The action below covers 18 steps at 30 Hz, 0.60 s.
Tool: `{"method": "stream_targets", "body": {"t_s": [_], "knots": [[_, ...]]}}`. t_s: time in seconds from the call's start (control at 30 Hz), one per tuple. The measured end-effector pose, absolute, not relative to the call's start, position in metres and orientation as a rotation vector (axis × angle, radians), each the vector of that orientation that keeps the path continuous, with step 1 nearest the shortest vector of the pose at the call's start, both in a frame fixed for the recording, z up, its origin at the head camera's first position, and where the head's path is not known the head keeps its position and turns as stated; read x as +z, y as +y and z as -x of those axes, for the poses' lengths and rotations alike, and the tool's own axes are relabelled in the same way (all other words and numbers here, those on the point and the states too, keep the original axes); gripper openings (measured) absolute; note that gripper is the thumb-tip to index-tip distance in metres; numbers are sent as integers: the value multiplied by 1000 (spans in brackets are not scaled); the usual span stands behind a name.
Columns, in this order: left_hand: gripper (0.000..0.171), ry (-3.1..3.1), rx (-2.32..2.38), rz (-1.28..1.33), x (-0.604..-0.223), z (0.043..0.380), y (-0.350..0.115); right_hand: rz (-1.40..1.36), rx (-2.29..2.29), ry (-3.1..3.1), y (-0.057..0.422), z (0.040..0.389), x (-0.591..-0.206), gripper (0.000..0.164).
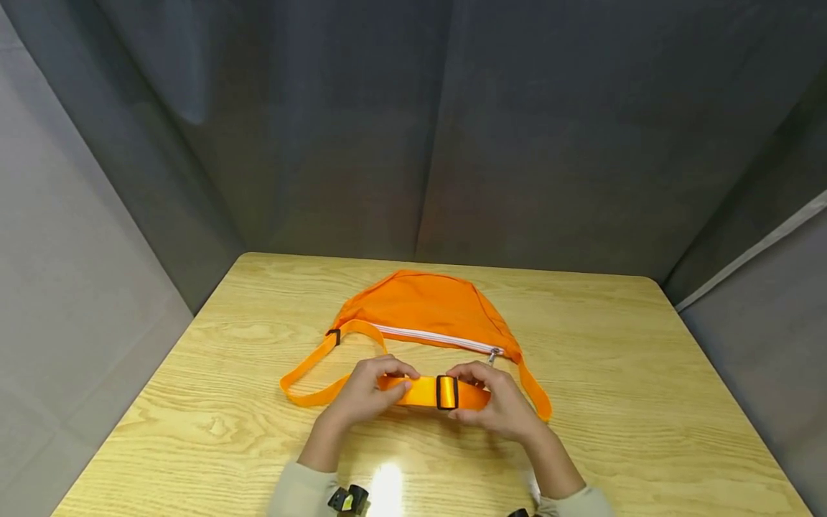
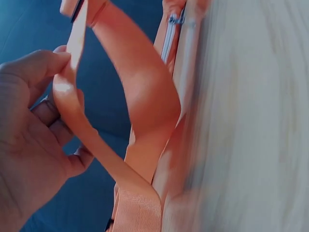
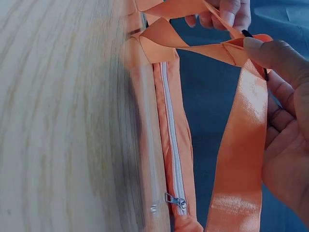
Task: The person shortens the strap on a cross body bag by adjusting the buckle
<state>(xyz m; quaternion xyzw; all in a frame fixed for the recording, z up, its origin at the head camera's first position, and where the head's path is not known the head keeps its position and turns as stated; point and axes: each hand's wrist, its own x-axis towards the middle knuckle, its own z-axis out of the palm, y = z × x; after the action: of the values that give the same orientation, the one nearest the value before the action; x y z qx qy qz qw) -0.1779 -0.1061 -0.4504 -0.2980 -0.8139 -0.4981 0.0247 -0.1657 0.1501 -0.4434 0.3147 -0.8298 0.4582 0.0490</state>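
An orange waist bag [image 1: 426, 305] lies on the table with its white zipper [image 1: 433, 336] toward me. Its orange strap [image 1: 423, 392] is raised in front of the bag between both hands. My left hand [image 1: 371, 391] pinches the strap left of a black slide buckle [image 1: 446, 393]. Just right of that buckle, my right hand [image 1: 497, 402] grips the strap between thumb and fingers. In the left wrist view, the strap [image 2: 72, 96] passes between thumb and fingertips. The right wrist view shows the right thumb on the strap [image 3: 239, 145] beside the buckle.
A second black buckle [image 1: 334, 336] sits near the bag's left end, where the strap loops out over the wooden table [image 1: 194, 402]. A metal zipper pull [image 1: 494, 355] hangs at the right end. Dark curtains [image 1: 413, 129] stand behind the table's far edge.
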Motion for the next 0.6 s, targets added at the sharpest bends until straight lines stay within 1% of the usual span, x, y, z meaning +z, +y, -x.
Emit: {"method": "stream_targets", "body": {"t_s": [0.17,0.4,0.47,0.6], "knots": [[18,-2554,-1546,851,-451,177,-117,-926,1433,-2577,151,163,-440,51],[19,-2512,-1532,894,-450,177,-111,-943,1438,-2561,142,149,-408,45],[25,-2492,-1528,933,-448,177,-106,-945,1429,-2544,140,147,-405,46],[43,-2455,-1518,1025,-445,176,-95,-968,1436,-2487,137,147,-403,46]]}}
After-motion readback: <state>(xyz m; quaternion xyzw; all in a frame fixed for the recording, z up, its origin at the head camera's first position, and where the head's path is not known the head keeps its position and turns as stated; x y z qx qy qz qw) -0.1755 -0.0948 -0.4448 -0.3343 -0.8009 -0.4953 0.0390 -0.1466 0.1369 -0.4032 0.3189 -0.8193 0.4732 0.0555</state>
